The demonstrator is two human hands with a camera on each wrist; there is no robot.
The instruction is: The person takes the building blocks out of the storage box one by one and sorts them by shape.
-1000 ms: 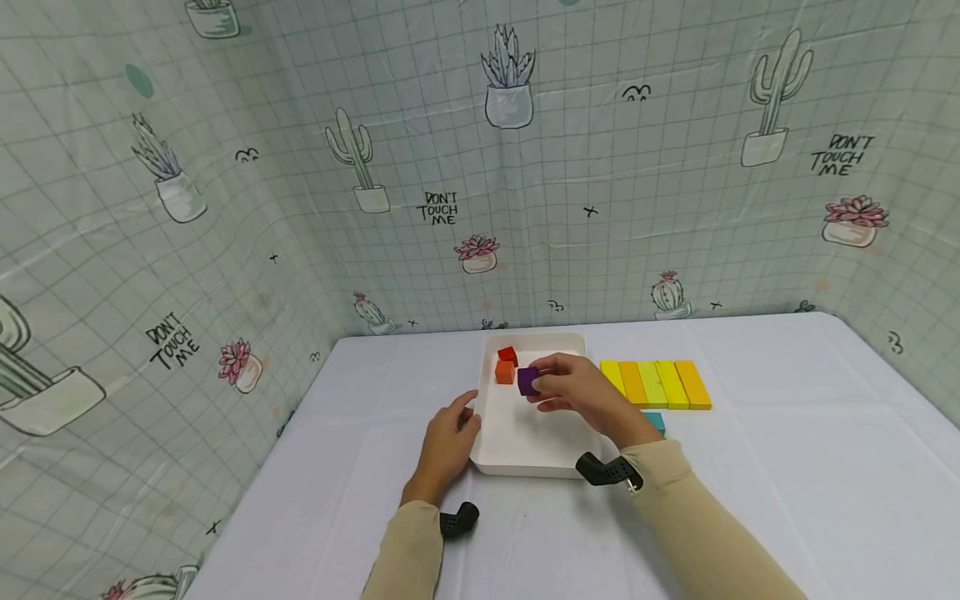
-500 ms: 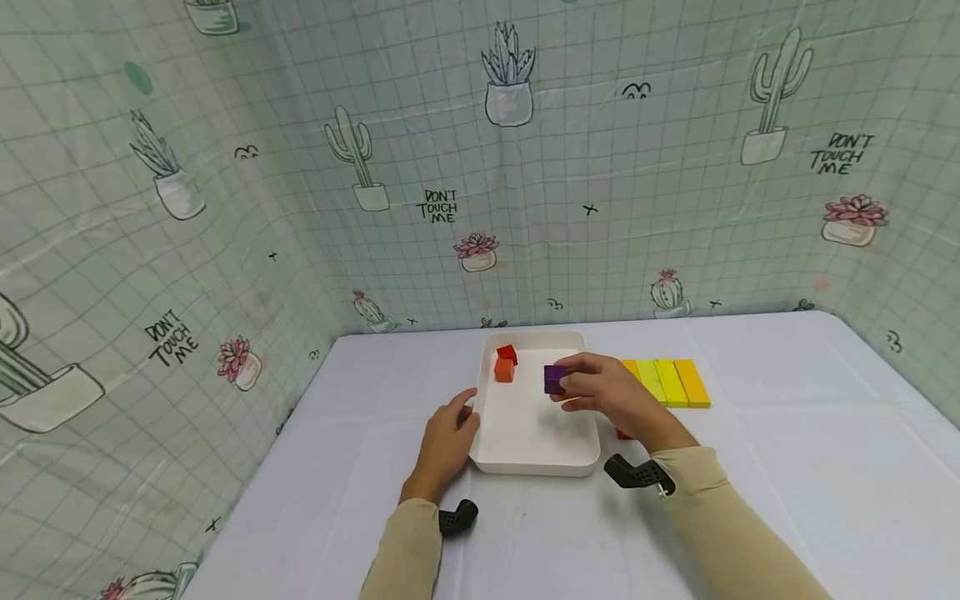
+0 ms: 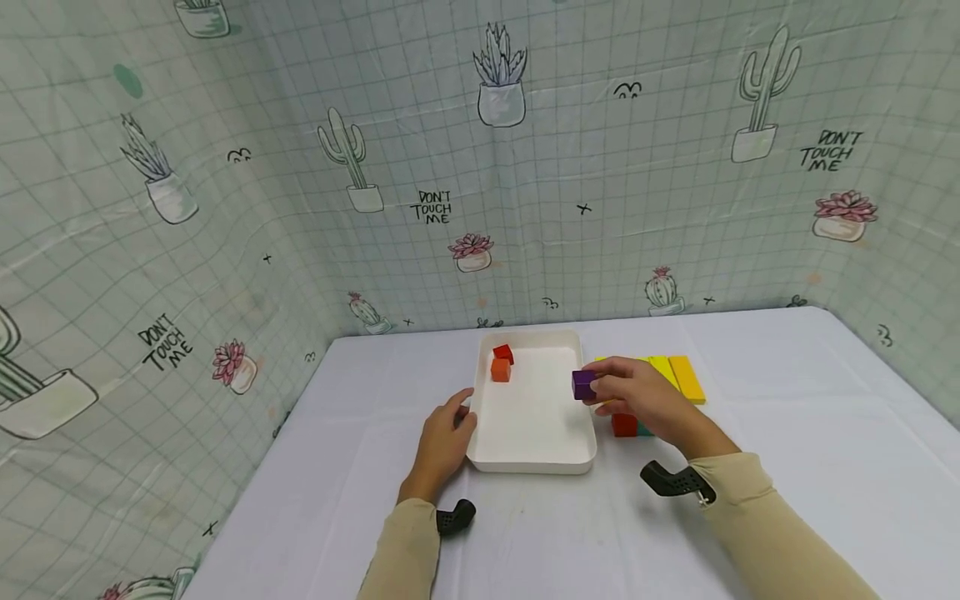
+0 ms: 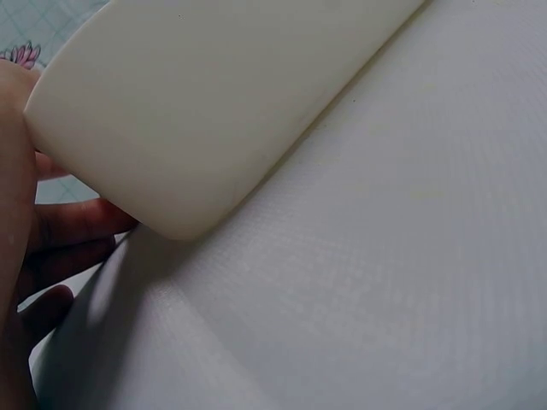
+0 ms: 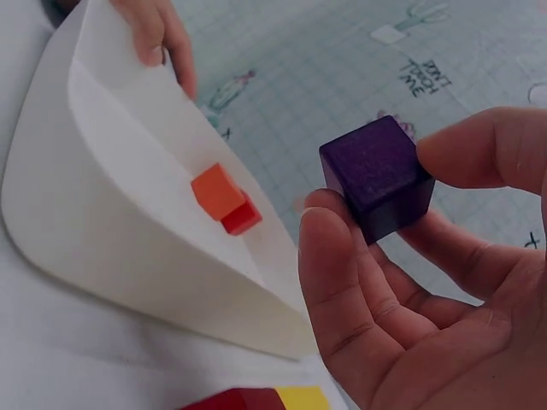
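My right hand (image 3: 637, 396) pinches a purple cube (image 5: 378, 175) between thumb and fingertips, held up in the air by the right rim of a white tray (image 3: 536, 446). My left hand (image 3: 442, 442) is at the tray's left side; its fingers (image 4: 81, 220) lie against the outer wall and its thumb reaches over the rim. Inside the tray, toward its far left, are an orange cube (image 3: 500, 370) and a red block (image 3: 504, 354), close together.
Right of the tray, partly behind my right hand, lies a row of yellow and orange flat blocks (image 3: 684, 379). Nearer to me sit a red block (image 3: 624, 425) and a teal block (image 3: 645, 429). A patterned cloth (image 3: 570, 167) hangs behind the white table (image 3: 525, 533).
My right hand has moved right with the purple cube, from over the tray's middle to its right rim. The left hand stays at the tray's left side.
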